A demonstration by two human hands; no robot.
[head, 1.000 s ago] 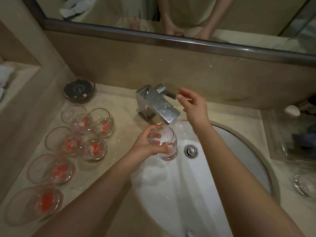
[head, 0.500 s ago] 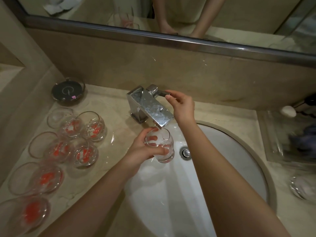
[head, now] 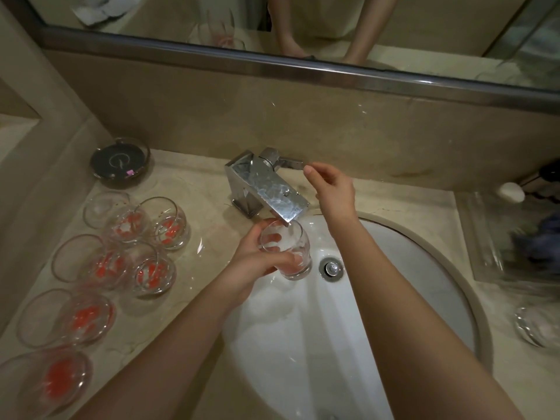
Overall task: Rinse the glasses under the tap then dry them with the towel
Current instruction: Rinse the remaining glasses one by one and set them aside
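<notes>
Since half a second ago our right hand [head: 331, 189] has left the tap's lever [head: 291, 163]; its fingers are now loosely spread just beside the lever's tip, holding nothing. Our left hand [head: 257, 262] grips the tumbler [head: 286, 250] under the chrome spout [head: 272, 192], over the white basin [head: 394, 268]. Six red-patterned glasses [head: 151, 271] stand on the counter [head: 206, 189] to the left.

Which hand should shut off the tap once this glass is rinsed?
Probably the right hand: it is empty, with its fingertips at the tap handle. The left hand grips the glass under the spout.
</notes>
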